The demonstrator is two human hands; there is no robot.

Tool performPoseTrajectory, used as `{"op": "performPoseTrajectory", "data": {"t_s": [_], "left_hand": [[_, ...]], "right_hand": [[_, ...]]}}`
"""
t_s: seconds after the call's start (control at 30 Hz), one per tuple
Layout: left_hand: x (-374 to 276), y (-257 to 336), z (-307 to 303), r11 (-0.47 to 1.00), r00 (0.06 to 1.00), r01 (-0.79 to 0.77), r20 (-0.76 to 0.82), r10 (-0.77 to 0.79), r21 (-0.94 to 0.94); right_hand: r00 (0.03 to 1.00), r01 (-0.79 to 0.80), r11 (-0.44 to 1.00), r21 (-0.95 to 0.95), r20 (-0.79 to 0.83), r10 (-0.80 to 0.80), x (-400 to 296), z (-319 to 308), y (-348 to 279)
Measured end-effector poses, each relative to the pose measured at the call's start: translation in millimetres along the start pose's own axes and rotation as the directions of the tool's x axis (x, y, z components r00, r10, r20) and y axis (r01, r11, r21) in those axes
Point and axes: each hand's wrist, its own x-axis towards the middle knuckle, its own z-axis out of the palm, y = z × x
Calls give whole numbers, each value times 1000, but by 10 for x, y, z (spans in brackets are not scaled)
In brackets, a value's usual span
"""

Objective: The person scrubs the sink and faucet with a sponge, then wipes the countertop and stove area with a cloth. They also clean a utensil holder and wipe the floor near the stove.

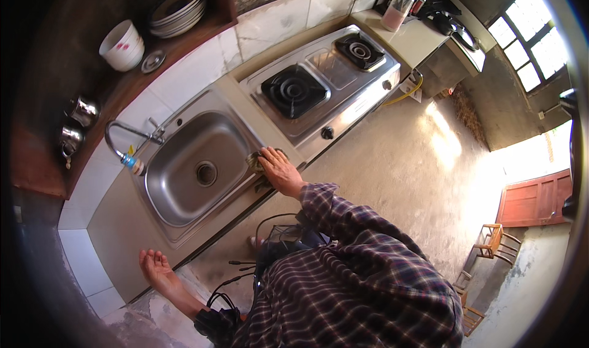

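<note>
My right hand [281, 172] presses flat on a crumpled dark cloth [256, 162], at the corner between the stainless steel sink [198, 141] and the counter strip beside the gas stove. Part of the cloth hangs at the counter's front edge. My left hand [158, 272] is raised, palm up and fingers slightly curled, by the front edge of the counter [124, 237] left of the sink; it holds nothing. A curved metal faucet [115, 138] with a blue-banded nozzle stands behind the sink. The basin shows its drain [206, 173].
A two-burner gas stove [338, 83] adjoins the sink. Stacked bowls [122, 46], plates [177, 14] and metal cups [83, 112] stand on a wooden shelf. A utensil holder [396, 14] stands beyond the stove. Cables hang before my body; wooden chairs [494, 242] stand at far right.
</note>
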Motion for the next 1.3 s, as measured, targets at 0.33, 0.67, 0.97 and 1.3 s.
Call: {"op": "performPoseTrajectory", "data": {"t_s": [0.33,0.67,0.97,1.3], "left_hand": [[-1016,-451,1670,995,979,98,179,-94,-9],[-1468,-940,3592,951,718,268,627,-303,152],[-2032,-1505,4750,877,461,418,777,-429,236],[-2927,-2193,5871,871,359,376,817,-452,316]], "right_hand": [[826,-392,241,888,224,516,-922,-2079,2007],[270,-644,107,757,94,958,-3152,-2614,3207],[52,-835,28,549,27,998,-4043,-2985,3081],[327,33,-29,999,17,945,-3732,-3153,4405]]}}
